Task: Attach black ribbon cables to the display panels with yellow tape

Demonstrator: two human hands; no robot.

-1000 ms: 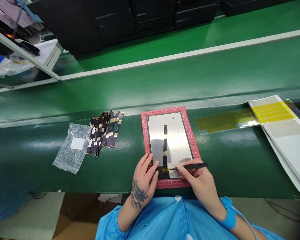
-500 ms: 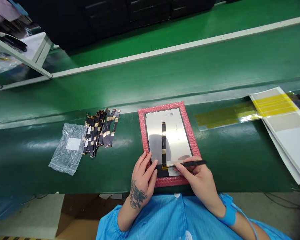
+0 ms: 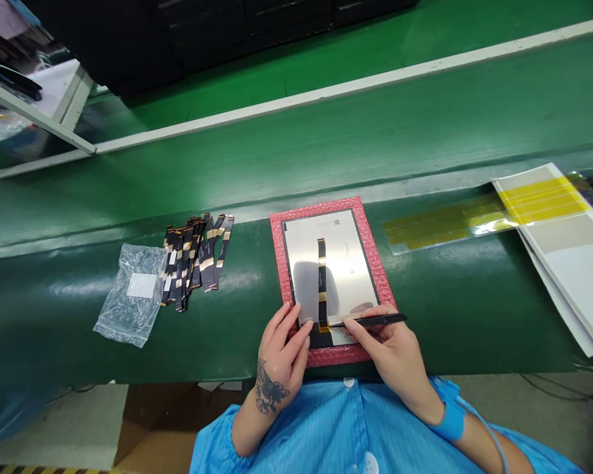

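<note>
A thin black tool (image 3: 370, 321) is pinched in the closed right hand (image 3: 390, 349), its tip set at the near end of the flex cable (image 3: 321, 280) on the silver panel (image 3: 333, 270). The left hand (image 3: 282, 349) lies flat, fingers spread, holding nothing, pressed on the panel's near left corner. A slip of the tip could scratch the panel or crease the cable (the pink bubble-wrap pad (image 3: 375, 263) gives underneath). A small printed code near the far edge cannot be read.
</note>
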